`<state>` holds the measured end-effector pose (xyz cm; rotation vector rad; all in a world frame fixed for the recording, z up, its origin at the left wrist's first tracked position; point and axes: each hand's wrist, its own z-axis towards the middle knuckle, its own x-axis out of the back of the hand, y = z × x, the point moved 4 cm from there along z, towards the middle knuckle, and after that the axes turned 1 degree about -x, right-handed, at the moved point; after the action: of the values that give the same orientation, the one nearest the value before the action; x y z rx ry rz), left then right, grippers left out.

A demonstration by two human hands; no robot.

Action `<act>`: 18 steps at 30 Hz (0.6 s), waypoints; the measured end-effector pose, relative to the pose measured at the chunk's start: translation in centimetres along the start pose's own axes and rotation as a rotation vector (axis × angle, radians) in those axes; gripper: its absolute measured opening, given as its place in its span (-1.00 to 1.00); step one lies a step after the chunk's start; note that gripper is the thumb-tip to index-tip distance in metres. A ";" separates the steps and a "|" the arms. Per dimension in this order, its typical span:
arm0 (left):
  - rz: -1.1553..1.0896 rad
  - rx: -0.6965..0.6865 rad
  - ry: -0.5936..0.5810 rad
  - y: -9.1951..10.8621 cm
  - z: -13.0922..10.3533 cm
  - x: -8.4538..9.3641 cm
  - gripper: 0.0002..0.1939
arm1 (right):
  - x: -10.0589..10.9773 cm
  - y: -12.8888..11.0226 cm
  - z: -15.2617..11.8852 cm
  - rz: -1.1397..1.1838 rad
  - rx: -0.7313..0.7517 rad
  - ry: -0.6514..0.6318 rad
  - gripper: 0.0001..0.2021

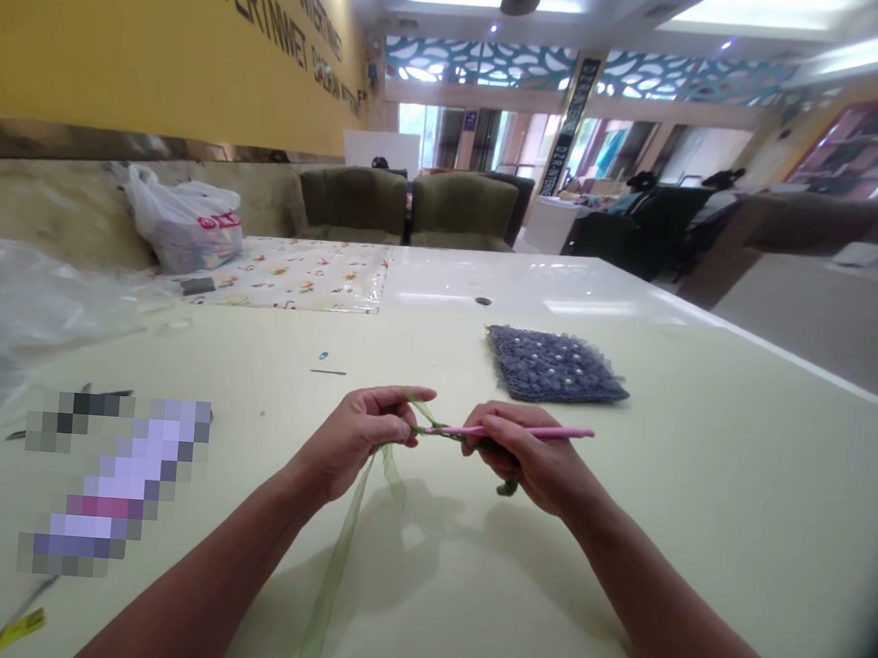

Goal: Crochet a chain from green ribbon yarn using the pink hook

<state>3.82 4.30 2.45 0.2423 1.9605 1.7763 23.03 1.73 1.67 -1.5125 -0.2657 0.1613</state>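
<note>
My left hand pinches a sheer green ribbon, which loops over its raised index finger and trails down toward the table's front edge. In my right hand is a pink crochet hook, gripped near its middle with the tip pointing left toward my left fingers. A short strip of green crochet work runs along the hook's tip and under my right fingers, its end hanging below that hand. Part of the strip is hidden by the fingers. Both hands are held above the pale table.
Behind my right hand lies a dark grey-blue crocheted square with white beads. A thin needle and a small blue clip-like item lie further left. A blurred-out lilac object, clear plastic and a white carrier bag occupy the left side.
</note>
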 end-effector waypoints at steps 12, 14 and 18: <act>0.342 -0.144 0.152 -0.1 -0.1 -0.2 -0.54 | -1.0 -2.0 -0.5 -0.453 0.306 0.098 -0.74; 0.297 -0.134 0.165 -0.1 -0.1 0.0 -0.53 | -0.9 -1.8 -0.6 -0.409 0.323 0.107 -0.73; 0.093 -0.041 0.109 -0.3 0.1 0.2 -0.53 | -0.6 -1.5 -0.7 -0.290 0.267 0.070 -0.72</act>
<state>3.77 4.43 2.14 0.2301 2.0150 1.9242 22.59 0.78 3.04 -1.1976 -0.3884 -0.0850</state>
